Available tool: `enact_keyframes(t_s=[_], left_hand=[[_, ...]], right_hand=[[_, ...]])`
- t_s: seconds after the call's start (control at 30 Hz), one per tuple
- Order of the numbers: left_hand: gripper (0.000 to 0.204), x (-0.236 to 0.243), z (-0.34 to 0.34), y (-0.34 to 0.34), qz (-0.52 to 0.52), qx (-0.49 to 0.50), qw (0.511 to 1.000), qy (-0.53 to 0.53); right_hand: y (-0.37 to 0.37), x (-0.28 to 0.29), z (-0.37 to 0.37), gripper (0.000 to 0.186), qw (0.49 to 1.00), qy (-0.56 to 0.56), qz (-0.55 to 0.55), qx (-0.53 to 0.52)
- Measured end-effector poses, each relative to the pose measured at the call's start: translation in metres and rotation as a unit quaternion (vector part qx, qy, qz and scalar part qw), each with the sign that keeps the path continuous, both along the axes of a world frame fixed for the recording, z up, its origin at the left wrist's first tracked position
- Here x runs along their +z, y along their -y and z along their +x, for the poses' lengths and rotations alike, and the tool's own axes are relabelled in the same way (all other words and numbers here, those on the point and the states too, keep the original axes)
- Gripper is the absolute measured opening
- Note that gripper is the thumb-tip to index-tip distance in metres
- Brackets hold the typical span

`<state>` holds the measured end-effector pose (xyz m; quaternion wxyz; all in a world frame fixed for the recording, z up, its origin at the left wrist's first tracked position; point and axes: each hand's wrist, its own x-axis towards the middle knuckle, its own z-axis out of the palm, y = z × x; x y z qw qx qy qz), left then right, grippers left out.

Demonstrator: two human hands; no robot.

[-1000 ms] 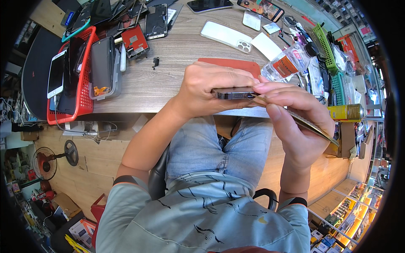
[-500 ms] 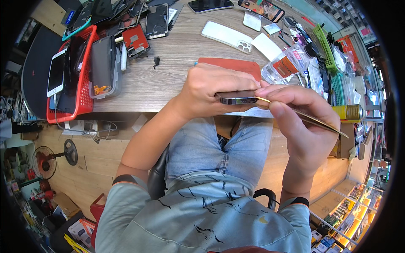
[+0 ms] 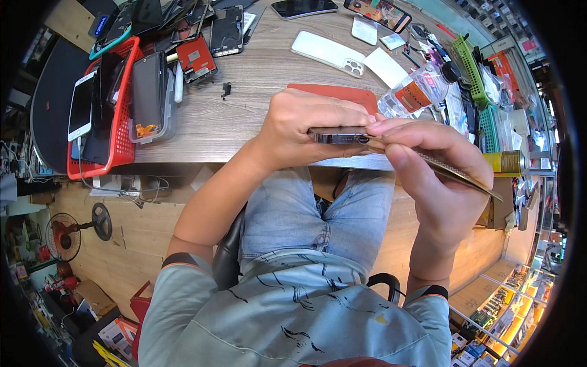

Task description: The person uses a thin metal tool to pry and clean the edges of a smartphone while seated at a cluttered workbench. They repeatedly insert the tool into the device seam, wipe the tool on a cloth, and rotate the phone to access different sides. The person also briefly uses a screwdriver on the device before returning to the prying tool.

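Observation:
My left hand (image 3: pixel 299 125) is closed around a dark phone (image 3: pixel 333 136), holding it nearly flat above my lap, just off the table's front edge. The phone's narrow end, with its port and small holes, faces me. In my right hand (image 3: pixel 443 171), thumb and fingers pinch a slim gold tool that looks like tweezers (image 3: pixel 455 171). Its tip is at the right part of the phone's end edge; whether it enters an opening is too small to tell. Beyond my hands lies a red-orange mat (image 3: pixel 342 93), partly covered by my left hand.
A red basket (image 3: pixel 125 137) with phones and a clear plastic box (image 3: pixel 165 128) stand at the left. A white phone (image 3: pixel 327 52) lies at the back. On the right are a clear bottle (image 3: pixel 419 92), a yellow can (image 3: pixel 506 164) and a green basket (image 3: pixel 471 70).
The phone and both hands have shifted slightly left, and the phone's end has turned a little more toward me. The gold tool's tip has moved left along the phone's end.

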<state>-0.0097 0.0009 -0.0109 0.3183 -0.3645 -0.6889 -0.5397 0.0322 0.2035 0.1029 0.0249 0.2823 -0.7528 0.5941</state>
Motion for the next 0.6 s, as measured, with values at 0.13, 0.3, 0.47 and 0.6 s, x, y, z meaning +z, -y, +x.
enact_keyframes(t_s=[0.13, 0.3, 0.47, 0.6], left_hand=[[0.035, 0.0011, 0.0017, 0.0017, -0.013, 0.01, 1.0, 0.001], [0.034, 0.0008, 0.0014, 0.0005, -0.017, 0.01, 1.0, -0.006], [0.035, 0.0039, 0.0021, 0.0011, -0.02, 0.005, 1.0, -0.004], [0.035, 0.0022, 0.0018, 0.0014, -0.012, 0.006, 1.0, -0.006]], right_hand=[[0.002, -0.0003, 0.0014, 0.011, 1.0, 0.016, -0.007, -0.008], [0.0005, -0.0027, 0.0046, 0.011, 0.999, 0.016, -0.018, -0.023], [-0.0001, -0.0022, 0.0044, 0.011, 1.0, -0.004, -0.011, -0.008], [0.0011, -0.0007, 0.0018, 0.011, 1.0, -0.001, 0.001, -0.005]])
